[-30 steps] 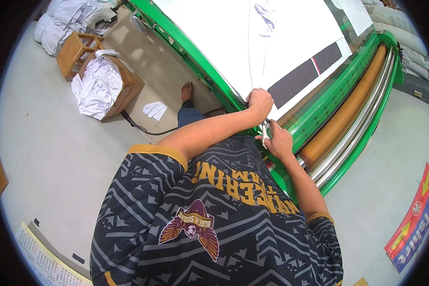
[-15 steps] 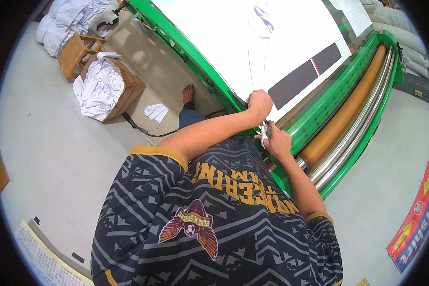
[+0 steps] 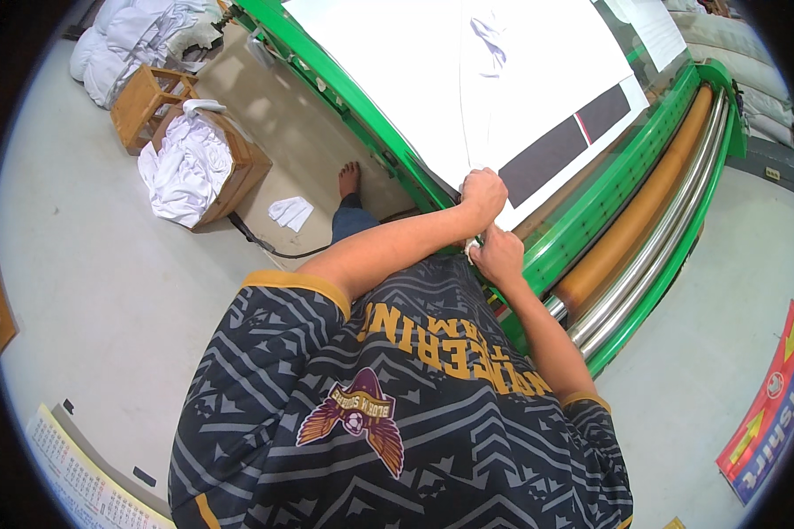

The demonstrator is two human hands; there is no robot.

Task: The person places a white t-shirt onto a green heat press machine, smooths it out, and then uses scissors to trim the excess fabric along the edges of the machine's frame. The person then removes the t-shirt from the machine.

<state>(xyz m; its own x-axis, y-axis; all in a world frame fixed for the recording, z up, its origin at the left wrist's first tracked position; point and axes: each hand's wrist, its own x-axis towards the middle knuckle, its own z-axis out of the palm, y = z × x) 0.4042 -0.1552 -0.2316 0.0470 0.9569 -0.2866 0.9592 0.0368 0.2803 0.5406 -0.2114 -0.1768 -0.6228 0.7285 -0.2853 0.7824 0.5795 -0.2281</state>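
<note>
My left hand (image 3: 484,196) is closed in a fist on the near edge of a white sheet (image 3: 397,79) that lies over the green-framed machine. Just below it, my right hand (image 3: 500,256) grips scissors (image 3: 472,250) with white-wrapped handles. Only a bit of the handles shows now; the blades are hidden by my hands. Beside my left hand, a dark printed panel (image 3: 547,163) with a red and white stripe lies along the sheet's right side. Farther up the sheet is a small crumpled white cloth piece (image 3: 490,44).
The machine's green frame (image 3: 582,225) carries a brown roller (image 3: 644,216) and shiny metal rollers (image 3: 657,264) on the right. To the left stand a cardboard box (image 3: 243,176) heaped with white cloth (image 3: 185,167) and a wooden stool (image 3: 137,101). A white scrap (image 3: 289,212) lies on the floor.
My right hand has moved up and slightly left, closer to the left hand, and its fingers have closed in. The scissors are more hidden. My left hand has barely moved.
</note>
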